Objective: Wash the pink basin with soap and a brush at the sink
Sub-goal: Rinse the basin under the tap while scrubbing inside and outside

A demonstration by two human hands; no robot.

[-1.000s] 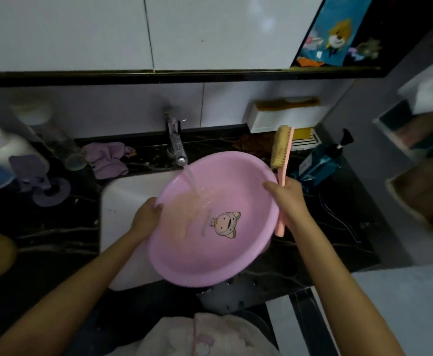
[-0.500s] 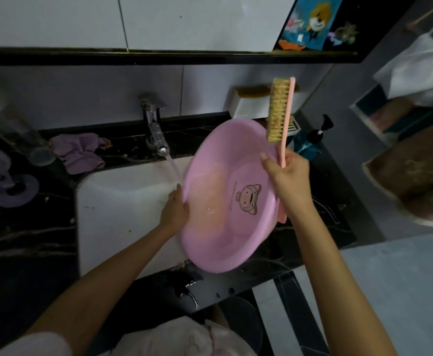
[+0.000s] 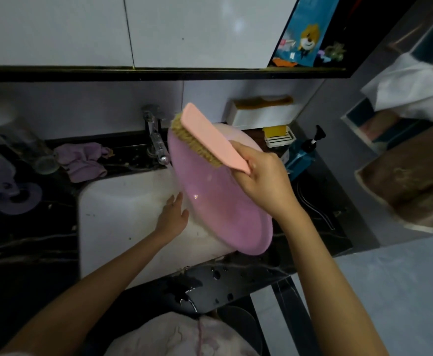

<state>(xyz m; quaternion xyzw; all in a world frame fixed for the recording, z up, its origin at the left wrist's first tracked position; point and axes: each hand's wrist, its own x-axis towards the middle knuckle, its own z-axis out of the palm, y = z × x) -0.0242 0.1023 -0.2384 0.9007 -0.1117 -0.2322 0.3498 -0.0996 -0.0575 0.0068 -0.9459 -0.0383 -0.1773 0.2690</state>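
Pink basin (image 3: 218,201), now flipped, shows its plain underside; right grip (image 3: 264,181) clamps brush (image 3: 205,140), left grip (image 3: 171,217) rests open-fingered against it.

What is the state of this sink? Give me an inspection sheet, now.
Surface: black countertop, wet spots in front; white sink.
Job's things: pink basin tipped on edge over sink, underside showing; brush bristles on it; faucet.
Clutter: purple cloth, pump bottle, glass jar.
Grippers: right hand grips brush; left hand open at basin's rim.
Cables: thin dark line right of basin, cord unclear.
Surroundings: tiled wall, white towel at right.
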